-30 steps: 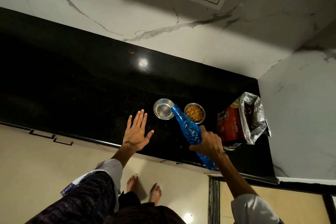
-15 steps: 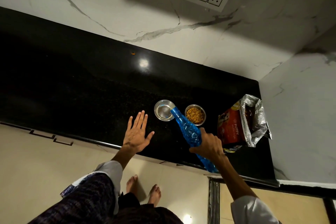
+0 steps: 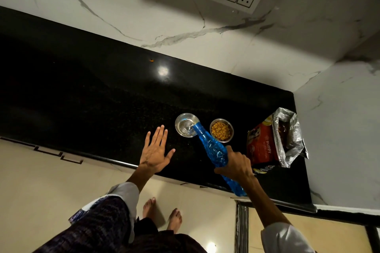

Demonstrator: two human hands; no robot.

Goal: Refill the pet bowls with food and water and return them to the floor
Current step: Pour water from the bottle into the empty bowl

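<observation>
Water ran from the tilted blue bottle point(image 3: 213, 149), gripped by the right hand point(image 3: 236, 165), into the steel bowl point(image 3: 186, 125); left hand point(image 3: 154, 151) lay flat, so a gentle tilt seemed wise.

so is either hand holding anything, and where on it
The right hand grips the blue bottle around its lower body, mouth tipped over the water bowl. The left hand holds nothing.

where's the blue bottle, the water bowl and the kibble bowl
blue bottle point(image 3: 212, 148): head view, on its textured body just above the gripping hand.
water bowl point(image 3: 183, 126): head view, on its shiny inside.
kibble bowl point(image 3: 221, 131): head view, on the kibble filling it.
</observation>
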